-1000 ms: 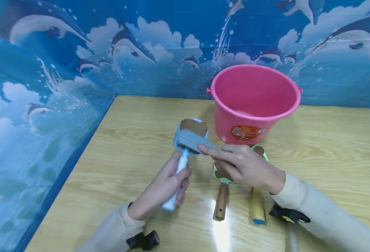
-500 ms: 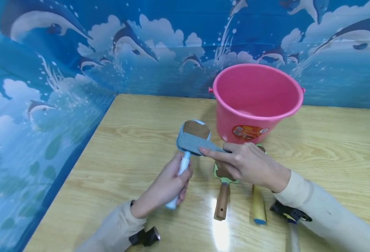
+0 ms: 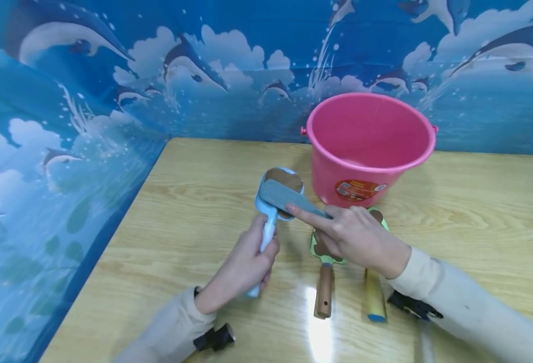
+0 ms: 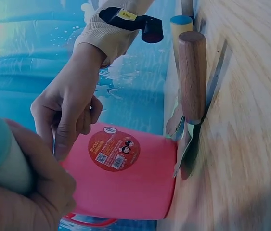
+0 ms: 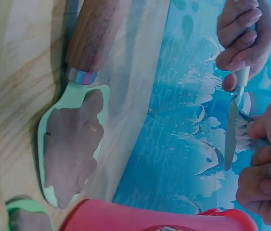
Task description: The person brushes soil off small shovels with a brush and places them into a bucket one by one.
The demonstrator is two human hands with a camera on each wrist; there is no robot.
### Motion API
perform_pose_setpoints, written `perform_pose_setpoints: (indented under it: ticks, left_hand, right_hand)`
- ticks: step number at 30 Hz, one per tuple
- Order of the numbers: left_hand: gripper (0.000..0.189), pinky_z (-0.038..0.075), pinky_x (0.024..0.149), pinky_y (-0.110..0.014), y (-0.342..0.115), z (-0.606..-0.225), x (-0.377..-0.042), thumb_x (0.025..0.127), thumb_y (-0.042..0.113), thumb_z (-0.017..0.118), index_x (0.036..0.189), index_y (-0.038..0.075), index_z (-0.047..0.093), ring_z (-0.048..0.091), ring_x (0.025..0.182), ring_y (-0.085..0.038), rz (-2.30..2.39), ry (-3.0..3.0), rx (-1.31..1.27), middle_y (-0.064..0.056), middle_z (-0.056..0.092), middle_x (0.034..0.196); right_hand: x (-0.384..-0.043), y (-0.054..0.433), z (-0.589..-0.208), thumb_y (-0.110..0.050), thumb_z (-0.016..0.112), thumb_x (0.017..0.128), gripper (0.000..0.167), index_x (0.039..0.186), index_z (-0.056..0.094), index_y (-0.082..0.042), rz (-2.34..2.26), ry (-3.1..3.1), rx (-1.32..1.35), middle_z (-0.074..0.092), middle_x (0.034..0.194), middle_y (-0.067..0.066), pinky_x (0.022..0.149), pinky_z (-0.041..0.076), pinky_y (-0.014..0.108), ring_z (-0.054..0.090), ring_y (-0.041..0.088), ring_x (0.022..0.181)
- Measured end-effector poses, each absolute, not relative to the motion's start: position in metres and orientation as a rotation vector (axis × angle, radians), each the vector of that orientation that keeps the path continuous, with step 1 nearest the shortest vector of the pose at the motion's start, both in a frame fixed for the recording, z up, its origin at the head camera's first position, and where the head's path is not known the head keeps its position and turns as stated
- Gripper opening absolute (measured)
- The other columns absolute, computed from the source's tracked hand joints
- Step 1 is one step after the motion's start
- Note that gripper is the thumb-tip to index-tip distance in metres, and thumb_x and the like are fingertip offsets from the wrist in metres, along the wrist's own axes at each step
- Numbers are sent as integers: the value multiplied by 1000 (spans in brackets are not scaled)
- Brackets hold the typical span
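My left hand (image 3: 247, 259) grips the light blue handle of a small garden shovel (image 3: 268, 229), raised above the table. Brown patches (image 3: 285, 176) cover part of its blade. In my right hand (image 3: 361, 236) is a grey-blue scrubbing brush (image 3: 289, 195), its index finger laid along the back. The brush lies across the blade, and its white bristles (image 5: 242, 135) face the blade in the right wrist view. Beneath the right hand, a green trowel (image 3: 324, 290) with a wooden handle and brown patches rests on the table.
A pink bucket (image 3: 327, 179) stands at the back right, near the dolphin-print backdrop (image 3: 230, 111). Right of the trowel lies a tool with a yellow handle (image 3: 375, 297). A grey handle (image 3: 425, 343) shows under the right forearm. The wooden table (image 3: 180, 201) extends to the left.
The brush has shifted slightly on the blade and now slants more steeply. My left hand and the blue shovel have moved a little to the right.
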State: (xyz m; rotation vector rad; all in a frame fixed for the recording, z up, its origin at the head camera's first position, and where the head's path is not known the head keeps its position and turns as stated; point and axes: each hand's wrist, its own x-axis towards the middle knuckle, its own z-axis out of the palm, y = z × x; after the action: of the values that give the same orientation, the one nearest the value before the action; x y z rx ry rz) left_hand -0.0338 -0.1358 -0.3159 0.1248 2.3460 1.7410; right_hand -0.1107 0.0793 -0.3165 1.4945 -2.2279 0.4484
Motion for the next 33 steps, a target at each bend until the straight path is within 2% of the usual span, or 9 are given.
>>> perform_pose_setpoints:
  ticks: [2, 4, 17, 23, 25, 30, 33]
  left_hand:
    - [16, 44, 29, -36, -136, -317, -35, 96, 2, 43, 112, 2, 41, 43, 37, -13, 1752, 2320, 113, -6, 45, 60]
    - [15, 43, 29, -35, -137, -318, -35, 96, 3, 43, 111, 1, 41, 42, 37, -13, 1759, 2307, 108, -5, 45, 59]
    - [13, 42, 28, -36, -137, -318, -37, 97, 4, 44, 110, 2, 41, 41, 35, -12, 1769, 2299, 123, -5, 45, 58]
    - [12, 41, 28, -34, -138, -319, -35, 97, 5, 44, 108, 2, 41, 41, 35, -11, 1767, 2283, 117, -4, 44, 57]
    - [12, 41, 28, -34, -138, -319, -35, 97, 5, 44, 108, 2, 41, 41, 36, -11, 1763, 2281, 112, -4, 44, 57]
    - [12, 42, 28, -35, -138, -320, -33, 97, 5, 44, 108, 1, 42, 42, 36, -12, 1745, 2312, 137, -5, 45, 59]
    - [12, 42, 27, -37, -138, -321, -32, 97, 4, 44, 109, 2, 42, 43, 35, -12, 1739, 2334, 170, -5, 45, 59]
  right_hand:
    - [-112, 80, -319, -11, 46, 94, 45, 139, 51, -12, 506, -2216, 1498, 35, 61, -5, 40, 20, 11, 25, 2, 45]
    - [-113, 80, -321, -11, 42, 95, 45, 140, 51, -14, 552, -2203, 1493, 36, 61, -6, 39, 21, 11, 25, 1, 46]
    - [-113, 81, -325, -13, 38, 97, 46, 142, 49, -18, 644, -2177, 1425, 36, 61, -7, 40, 22, 12, 26, 0, 47]
    - [-120, 83, -325, -21, 37, 104, 38, 135, 56, -10, 737, -2127, 1296, 39, 57, -6, 42, 27, 15, 30, 3, 48]
    - [-122, 83, -325, -24, 34, 105, 40, 135, 57, -10, 762, -2095, 1298, 39, 57, -6, 43, 28, 16, 31, 3, 49]
    - [-115, 82, -325, -22, 29, 104, 45, 147, 42, -22, 619, -2106, 1505, 35, 61, -8, 40, 19, 11, 23, -1, 47]
    - [-112, 80, -324, -25, 27, 104, 46, 149, 38, -24, 522, -2140, 1505, 33, 62, -7, 41, 14, 10, 19, 0, 46]
